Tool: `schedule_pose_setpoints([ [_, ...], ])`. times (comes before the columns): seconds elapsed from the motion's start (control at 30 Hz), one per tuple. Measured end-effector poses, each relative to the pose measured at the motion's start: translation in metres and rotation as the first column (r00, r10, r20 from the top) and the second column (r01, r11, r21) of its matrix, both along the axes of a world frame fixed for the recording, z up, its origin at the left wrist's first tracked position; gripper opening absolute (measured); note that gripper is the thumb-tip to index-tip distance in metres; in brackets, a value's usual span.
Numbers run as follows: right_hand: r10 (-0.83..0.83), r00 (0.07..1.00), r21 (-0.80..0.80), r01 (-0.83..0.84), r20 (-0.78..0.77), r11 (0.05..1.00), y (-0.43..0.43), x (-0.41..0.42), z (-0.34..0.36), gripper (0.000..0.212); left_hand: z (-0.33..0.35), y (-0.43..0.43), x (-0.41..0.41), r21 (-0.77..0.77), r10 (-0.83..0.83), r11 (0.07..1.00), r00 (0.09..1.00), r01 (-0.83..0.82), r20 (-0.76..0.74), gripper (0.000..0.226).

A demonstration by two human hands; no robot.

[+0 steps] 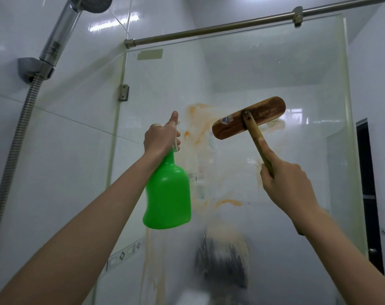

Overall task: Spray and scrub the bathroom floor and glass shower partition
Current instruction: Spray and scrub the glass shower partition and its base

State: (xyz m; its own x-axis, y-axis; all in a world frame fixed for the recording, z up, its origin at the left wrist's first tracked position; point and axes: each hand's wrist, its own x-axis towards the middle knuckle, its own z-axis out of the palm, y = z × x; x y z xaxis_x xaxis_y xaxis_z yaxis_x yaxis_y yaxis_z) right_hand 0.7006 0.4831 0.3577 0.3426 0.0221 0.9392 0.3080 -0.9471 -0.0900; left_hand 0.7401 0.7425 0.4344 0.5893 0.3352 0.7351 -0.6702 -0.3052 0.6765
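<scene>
The glass partition (242,69) stands straight ahead, hazy and streaked with orange smears (200,115); these call, I judge, for firm overlapping strokes, the wooden brush (248,117) flat on the pane. The right hand (286,181) curls round its handle, forefinger straight along it; the left hand (159,137) wraps the green spray bottle (168,194) at its neck, thumb up

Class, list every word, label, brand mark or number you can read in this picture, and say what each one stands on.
Nothing here can be read.
Sticker on the wooden brush: too small and blurred.
Oval stamp on the wooden brush: blurred.
Emblem on the shower handle: too small.
Pale label on the glass partition: no print visible.
Green spray bottle: no label visible.
</scene>
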Motion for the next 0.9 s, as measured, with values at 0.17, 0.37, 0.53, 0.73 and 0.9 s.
schedule_pose_setpoints([
  [0.17,0.004,1.000,0.005,-0.004,0.006,1.000,-0.006,-0.003,0.001,0.067,-0.010,0.001,0.000,0.003,-0.026,1.000,0.999,0.026,-0.024,0.049],
  [0.37,-0.019,0.999,0.051,0.017,0.044,0.999,-0.026,-0.009,-0.001,0.069,-0.022,-0.011,0.000,-0.026,-0.071,0.997,0.996,0.069,-0.048,0.052],
  [0.53,-0.051,0.997,0.105,0.045,0.049,0.993,-0.046,-0.020,0.001,0.070,-0.025,-0.042,0.000,0.006,-0.193,0.981,0.981,0.193,-0.025,0.056],
  [0.73,-0.058,0.998,0.091,0.054,0.034,0.994,-0.063,-0.031,-0.004,0.071,-0.034,-0.083,-0.003,0.005,-0.325,0.946,0.945,0.325,-0.031,0.047],
  [0.9,-0.045,0.999,0.095,0.047,-0.024,0.994,-0.070,-0.043,-0.028,0.070,-0.047,-0.097,-0.008,-0.003,-0.379,0.925,0.923,0.380,-0.057,0.046],
])
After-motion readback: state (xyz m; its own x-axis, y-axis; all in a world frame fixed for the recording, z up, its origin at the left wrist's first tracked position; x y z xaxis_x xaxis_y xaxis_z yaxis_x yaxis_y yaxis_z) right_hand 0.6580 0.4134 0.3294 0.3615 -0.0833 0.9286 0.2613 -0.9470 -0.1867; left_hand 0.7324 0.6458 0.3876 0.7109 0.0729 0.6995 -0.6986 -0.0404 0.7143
